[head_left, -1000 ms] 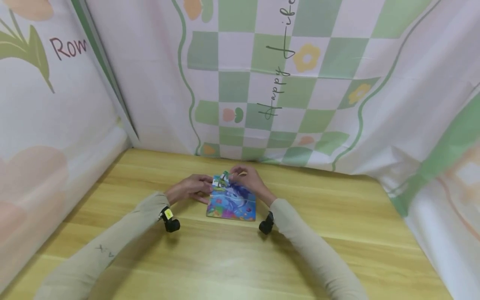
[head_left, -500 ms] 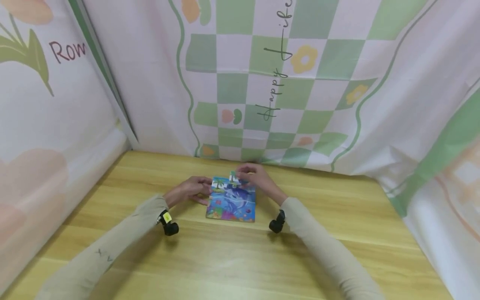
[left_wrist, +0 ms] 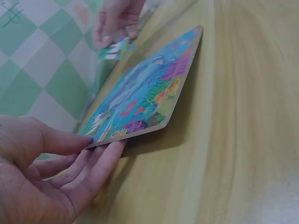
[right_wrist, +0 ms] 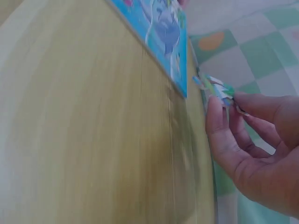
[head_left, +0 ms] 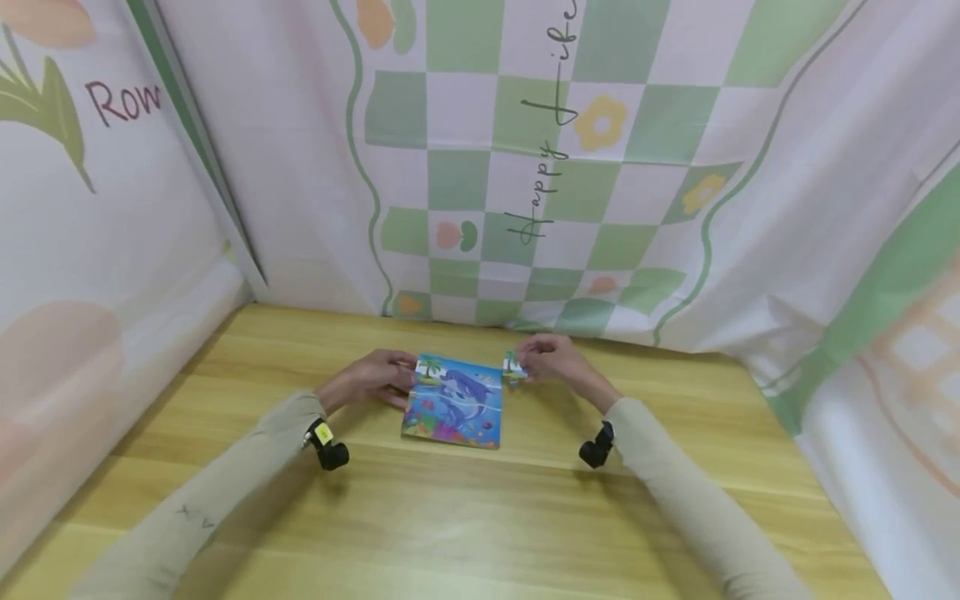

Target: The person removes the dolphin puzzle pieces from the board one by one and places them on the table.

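Note:
A square dolphin jigsaw puzzle [head_left: 457, 408] with a bright undersea picture is at the middle of the table. My left hand [head_left: 375, 375] grips its left side, thumb on the face and fingers underneath, as the left wrist view shows. That side is lifted off the wood, and a shadow lies below. Just past the far right corner, my right hand [head_left: 558, 360] pinches a small jigsaw piece [head_left: 513, 367] with a palm tree on it. In the right wrist view the puzzle piece [right_wrist: 217, 88] is between thumb and fingertips, apart from the puzzle.
The wooden table [head_left: 450, 517] spreads around both hands. A green-and-white checked curtain [head_left: 517, 192] hangs along its back edge, close behind the right hand. White printed cloth [head_left: 112, 233] closes off the left side. Each wrist wears a small black camera [head_left: 596, 448].
My right hand has carried the palm-tree piece rightward, from over the puzzle's upper left to beyond its right corner. The left hand keeps its grip on the puzzle.

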